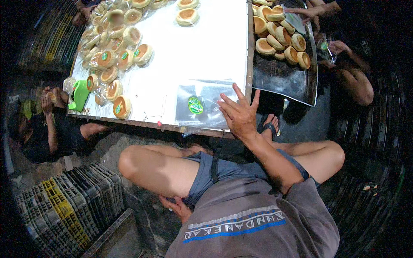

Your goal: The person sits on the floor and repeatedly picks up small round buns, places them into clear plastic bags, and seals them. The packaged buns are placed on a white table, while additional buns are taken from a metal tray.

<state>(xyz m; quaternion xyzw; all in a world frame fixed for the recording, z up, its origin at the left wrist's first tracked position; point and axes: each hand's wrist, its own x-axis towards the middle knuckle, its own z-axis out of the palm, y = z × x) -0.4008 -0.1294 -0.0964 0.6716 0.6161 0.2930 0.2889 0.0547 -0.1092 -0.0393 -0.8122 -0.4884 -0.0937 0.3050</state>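
Note:
My right hand (pixel 240 116) is spread over the near right corner of the white tabletop (pixel 206 54), with nothing seen in its grasp. Its fingertips lie over the edge of a stack of clear plastic bags (pixel 211 93); whether they touch is unclear. Overlapping round green stickers (pixel 195 105) show on the bags. Low beside my left thigh is my left hand (pixel 179 206), partly hidden by my shirt. Its visible fingers are apart, and I see no object held. Left of the bags, a round browned bun (pixel 122 107) in clear wrap bears a green sticker.
Wrapped buns (pixel 106 58) pile up along the table's left side, near a green tape dispenser (pixel 79 95). Unwrapped buns (pixel 274 38) fill part of a dark tray (pixel 284 82) at right. Co-workers' hands (pixel 338 47) appear around. Plastic crates (pixel 71 206) stand at lower left.

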